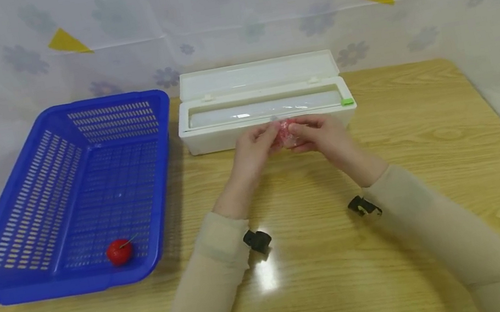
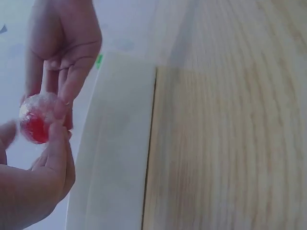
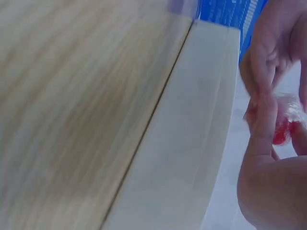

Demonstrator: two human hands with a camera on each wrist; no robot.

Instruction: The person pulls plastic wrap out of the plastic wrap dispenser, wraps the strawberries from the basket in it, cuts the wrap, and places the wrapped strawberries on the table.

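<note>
Both hands meet in front of the white cling film dispenser box (image 1: 270,129), whose lid stands raised. Between them is a small red round fruit (image 2: 36,125) wrapped in crinkled clear film (image 2: 41,101). My left hand (image 1: 250,151) pinches it from the left with thumb and fingers. From the right, my right hand (image 1: 325,134) pinches the wrapped fruit too, thumb on the near side. In the right wrist view the red of the fruit (image 3: 283,130) shows through the film, partly hidden by fingers.
A blue slotted basket (image 1: 161,155) stands on the wooden table (image 1: 434,146) at left, with a red fruit with a green stem (image 1: 118,253) in its near right corner. A film roll (image 1: 267,108) lies in the box, and a green tab (image 1: 347,101) sits at its right end.
</note>
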